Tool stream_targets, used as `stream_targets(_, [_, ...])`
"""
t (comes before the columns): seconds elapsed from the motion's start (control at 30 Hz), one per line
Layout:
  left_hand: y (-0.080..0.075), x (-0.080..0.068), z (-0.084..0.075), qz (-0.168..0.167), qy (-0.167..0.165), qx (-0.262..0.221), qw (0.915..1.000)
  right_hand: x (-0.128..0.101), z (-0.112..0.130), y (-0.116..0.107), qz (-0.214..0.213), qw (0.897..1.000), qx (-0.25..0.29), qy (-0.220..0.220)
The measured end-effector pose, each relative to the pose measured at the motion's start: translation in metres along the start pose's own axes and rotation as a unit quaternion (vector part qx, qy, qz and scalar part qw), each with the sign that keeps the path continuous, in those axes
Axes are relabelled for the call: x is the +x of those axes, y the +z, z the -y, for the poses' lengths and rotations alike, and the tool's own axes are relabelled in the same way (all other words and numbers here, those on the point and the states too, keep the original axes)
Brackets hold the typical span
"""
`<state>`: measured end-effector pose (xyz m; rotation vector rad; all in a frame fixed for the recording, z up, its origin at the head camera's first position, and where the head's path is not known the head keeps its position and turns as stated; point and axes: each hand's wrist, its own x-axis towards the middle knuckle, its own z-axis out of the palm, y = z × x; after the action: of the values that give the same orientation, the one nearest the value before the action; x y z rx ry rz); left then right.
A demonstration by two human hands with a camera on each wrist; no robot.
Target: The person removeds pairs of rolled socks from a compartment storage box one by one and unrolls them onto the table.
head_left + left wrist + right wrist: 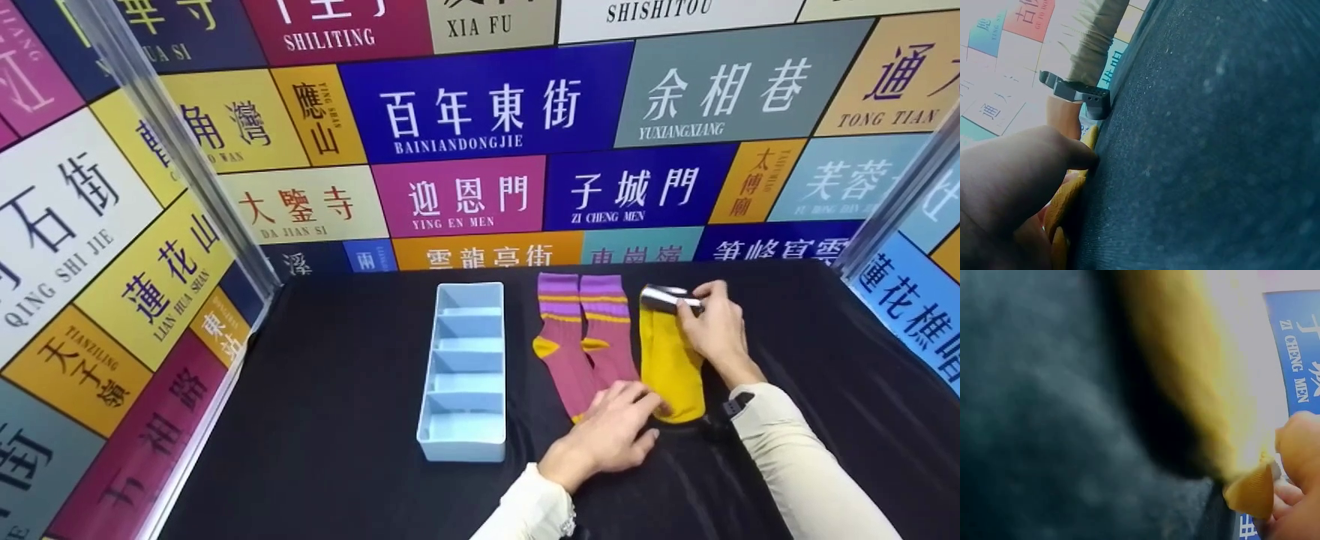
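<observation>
A yellow sock [673, 367] lies lengthwise at the right, with a black-and-white cuff [660, 298] at its far end. My right hand [718, 326] pinches this cuff between thumb and fingers. Blurred yellow fabric fills part of the right wrist view, leading to the fingers [1297, 444]. At the sock's near left edge, my left hand [609, 431] rests with its fingertips touching the yellow fabric. Left of it lies a pair of pink socks [559, 367] with purple, yellow-striped cuffs; the left hand hides part of their toes. In the left wrist view the thumb [1081, 154] extends beside the yellow sock [1064, 202].
A light blue organizer box [463, 446] with several compartments in a row stands left of the socks. Black cloth [337, 420] covers the table. Panels with colourful lettering [487, 105] enclose the back and sides.
</observation>
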<state>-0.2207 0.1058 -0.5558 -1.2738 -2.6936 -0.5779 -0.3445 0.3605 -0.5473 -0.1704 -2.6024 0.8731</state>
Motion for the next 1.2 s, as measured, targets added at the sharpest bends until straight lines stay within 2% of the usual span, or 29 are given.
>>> stream_targets(0.1, [-0.001,0.0,0.0,0.0,0.0,-0.003,1.0,0.001,-0.001,-0.002,-0.01,1.0,0.021,-0.017])
stream_targets(0.3, [-0.003,0.001,0.003,0.012,-0.004,-0.039,0.9992,0.003,-0.003,0.0,0.046,0.993,0.097,-0.043])
stream_targets(0.43, [-0.003,0.001,0.004,0.015,-0.007,-0.057,0.9982,0.004,-0.007,0.001,0.06,0.99,0.124,-0.044])
stream_targets(0.63, [-0.001,0.001,0.004,0.011,-0.006,-0.061,0.998,0.002,-0.011,-0.002,0.04,0.996,0.057,-0.054])
stream_targets(0.83, [0.003,0.0,0.003,0.004,-0.008,-0.048,0.9988,-0.004,-0.014,-0.006,0.03,0.999,-0.015,0.008])
stream_targets(1.03, [0.003,0.0,0.0,0.012,-0.038,-0.037,0.9985,-0.005,-0.014,-0.008,0.064,0.997,-0.014,0.047])
stream_targets(1.2, [0.004,0.0,-0.002,0.018,-0.057,-0.026,0.9979,-0.005,-0.015,-0.012,0.09,0.995,-0.007,0.051])
